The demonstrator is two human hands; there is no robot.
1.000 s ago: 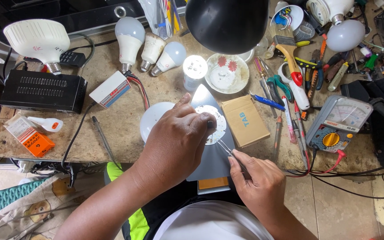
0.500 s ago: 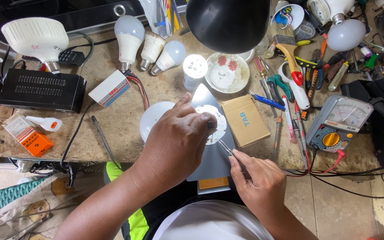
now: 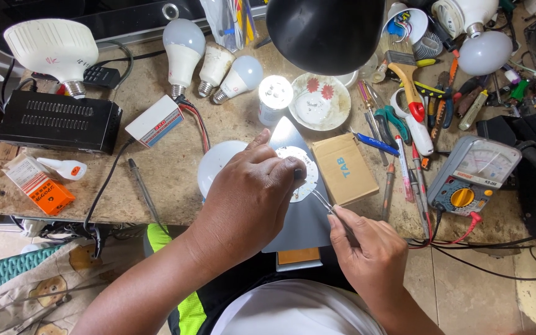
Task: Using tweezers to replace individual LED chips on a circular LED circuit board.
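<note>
Left hand closed over round white LED board, pinning it to grey mat at worktop edge. Right hand pinches tweezers, tips at the board — a slip could scratch it or flick a part off.

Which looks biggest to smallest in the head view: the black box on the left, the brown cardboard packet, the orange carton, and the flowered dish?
1. black box
2. flowered dish and brown cardboard packet: too alike to rank
3. orange carton
</note>
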